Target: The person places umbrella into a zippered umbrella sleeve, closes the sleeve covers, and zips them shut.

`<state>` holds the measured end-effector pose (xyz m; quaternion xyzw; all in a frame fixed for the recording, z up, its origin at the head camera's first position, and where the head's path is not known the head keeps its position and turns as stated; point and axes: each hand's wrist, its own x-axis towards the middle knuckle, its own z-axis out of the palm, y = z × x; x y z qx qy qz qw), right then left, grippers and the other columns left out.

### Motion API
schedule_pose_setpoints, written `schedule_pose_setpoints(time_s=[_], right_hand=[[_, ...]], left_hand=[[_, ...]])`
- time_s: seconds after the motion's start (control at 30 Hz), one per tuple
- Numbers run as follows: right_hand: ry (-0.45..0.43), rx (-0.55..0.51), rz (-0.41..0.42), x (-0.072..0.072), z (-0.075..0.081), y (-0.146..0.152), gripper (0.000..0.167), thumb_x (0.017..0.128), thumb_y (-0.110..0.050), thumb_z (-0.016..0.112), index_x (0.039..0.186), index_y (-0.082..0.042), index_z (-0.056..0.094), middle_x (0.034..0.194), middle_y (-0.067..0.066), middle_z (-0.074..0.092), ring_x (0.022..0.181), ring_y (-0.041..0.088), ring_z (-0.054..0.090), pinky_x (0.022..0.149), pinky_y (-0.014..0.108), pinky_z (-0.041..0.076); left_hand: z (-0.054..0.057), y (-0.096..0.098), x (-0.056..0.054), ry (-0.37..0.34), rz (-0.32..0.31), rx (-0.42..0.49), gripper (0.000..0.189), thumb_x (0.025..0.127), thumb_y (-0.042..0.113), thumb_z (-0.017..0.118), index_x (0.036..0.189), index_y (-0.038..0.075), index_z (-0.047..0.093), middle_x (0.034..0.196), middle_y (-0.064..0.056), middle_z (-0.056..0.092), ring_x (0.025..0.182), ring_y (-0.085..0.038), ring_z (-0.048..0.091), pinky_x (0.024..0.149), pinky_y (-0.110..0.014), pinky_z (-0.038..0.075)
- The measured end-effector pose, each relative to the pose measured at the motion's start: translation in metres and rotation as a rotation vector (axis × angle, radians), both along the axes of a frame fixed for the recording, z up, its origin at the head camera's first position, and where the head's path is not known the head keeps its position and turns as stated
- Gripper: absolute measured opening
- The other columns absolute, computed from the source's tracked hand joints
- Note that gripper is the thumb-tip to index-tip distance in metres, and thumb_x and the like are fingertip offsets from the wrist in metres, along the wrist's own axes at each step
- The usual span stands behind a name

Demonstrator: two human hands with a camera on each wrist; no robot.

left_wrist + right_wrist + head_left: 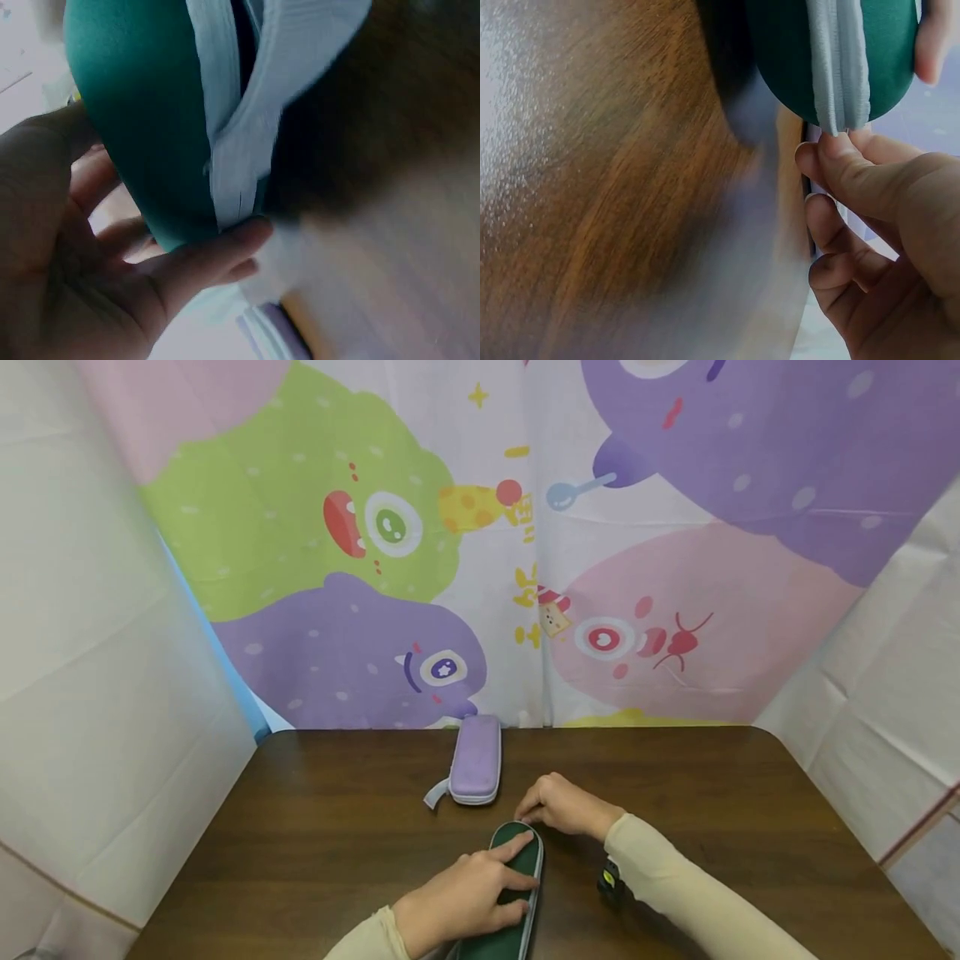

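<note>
A dark green zippered case (510, 860), shaped like a pencil case, lies lengthwise at the front of the table. My left hand (468, 893) holds it from above, fingers spread across its top with the tips at the right edge. In the left wrist view, a pale grey zipper (236, 187) runs along the case's side. My right hand (566, 806) is at the far rounded end, where thumb and forefinger pinch at the zipper (838, 75). Whatever small part sits between those fingertips is hidden.
A lilac zippered case (477, 758) with a pale strap (435, 793) lies beyond the green one, close to the back edge of the brown table (337, 827). Behind the table hangs a cartoon-printed curtain (510, 568); white sheets (97, 610) stand on both sides.
</note>
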<state>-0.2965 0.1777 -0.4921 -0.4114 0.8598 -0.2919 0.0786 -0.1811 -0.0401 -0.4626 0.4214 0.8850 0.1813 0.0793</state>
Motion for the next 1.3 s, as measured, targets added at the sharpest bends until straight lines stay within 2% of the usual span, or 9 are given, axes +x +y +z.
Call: schedule_pose_setpoints(time_s=[0.1,0.3,0.47,0.6,0.83,1.03,1.17,1.3], right_hand=[[0.000,0.007,0.001,0.000,0.001,0.000,0.013,0.090,-0.002,0.075,0.095,-0.010,0.084,0.093,-0.002,0.080,0.088,0.006,0.073,0.077,0.019,0.058],[0.018,0.009,-0.018,0.000,0.001,0.005,0.011,0.089,-0.004,0.077,0.093,-0.011,0.084,0.093,-0.002,0.080,0.086,0.005,0.073,0.077,0.020,0.058],[0.011,0.005,-0.021,0.001,0.001,0.008,0.011,0.089,-0.004,0.077,0.094,-0.010,0.084,0.094,-0.002,0.080,0.087,0.005,0.072,0.077,0.020,0.058],[0.004,0.008,-0.025,0.002,0.001,0.009,0.012,0.089,-0.003,0.077,0.094,-0.010,0.084,0.094,-0.002,0.080,0.087,0.005,0.072,0.077,0.020,0.057],[0.004,0.016,-0.029,0.003,0.002,0.011,0.011,0.090,-0.003,0.076,0.094,-0.010,0.084,0.092,-0.001,0.080,0.085,0.004,0.071,0.076,0.020,0.057],[0.055,0.013,-0.002,0.005,0.002,0.013,0.010,0.089,-0.004,0.077,0.090,-0.011,0.084,0.087,-0.001,0.075,0.079,0.002,0.064,0.073,0.020,0.056],[0.055,0.014,-0.012,0.007,0.001,0.017,0.009,0.089,-0.007,0.078,0.090,-0.013,0.084,0.084,-0.006,0.071,0.077,-0.001,0.061,0.071,0.019,0.055],[0.058,0.007,-0.019,0.011,0.001,0.022,0.008,0.090,-0.008,0.078,0.091,-0.014,0.084,0.085,-0.006,0.070,0.078,-0.002,0.060,0.071,0.018,0.054]], left_hand=[[0.000,0.002,0.001,-0.032,0.026,0.003,0.030,0.098,0.032,0.068,0.127,0.026,0.076,0.163,-0.009,0.041,0.101,-0.014,0.070,0.081,-0.031,0.060],[0.003,0.005,0.001,-0.022,0.039,-0.018,0.032,0.096,0.032,0.070,0.127,0.026,0.075,0.163,-0.006,0.042,0.101,-0.013,0.070,0.081,-0.031,0.060],[0.004,0.006,0.005,0.019,0.050,-0.036,0.040,0.097,0.035,0.070,0.136,0.024,0.070,0.163,-0.014,0.040,0.108,-0.019,0.072,0.079,-0.032,0.061],[0.005,0.008,0.009,0.019,0.120,-0.044,0.052,0.095,0.042,0.073,0.143,0.024,0.063,0.163,-0.019,0.038,0.115,-0.027,0.070,0.078,-0.037,0.062],[0.008,0.017,0.010,-0.062,0.242,-0.040,0.069,0.087,0.045,0.080,0.148,0.025,0.057,0.159,-0.025,0.040,0.109,-0.032,0.071,0.081,-0.041,0.062],[0.010,0.022,0.007,-0.149,0.330,-0.030,0.071,0.077,0.033,0.088,0.143,0.033,0.061,0.152,-0.026,0.046,0.105,-0.043,0.068,0.075,-0.052,0.060],[0.012,0.021,0.007,-0.162,0.340,-0.047,0.072,0.075,0.027,0.089,0.141,0.036,0.062,0.146,-0.025,0.054,0.100,-0.044,0.069,0.071,-0.050,0.060],[0.013,0.020,0.007,-0.128,0.310,-0.069,0.072,0.074,0.026,0.090,0.140,0.036,0.063,0.139,-0.022,0.061,0.097,-0.039,0.072,0.069,-0.043,0.060]])
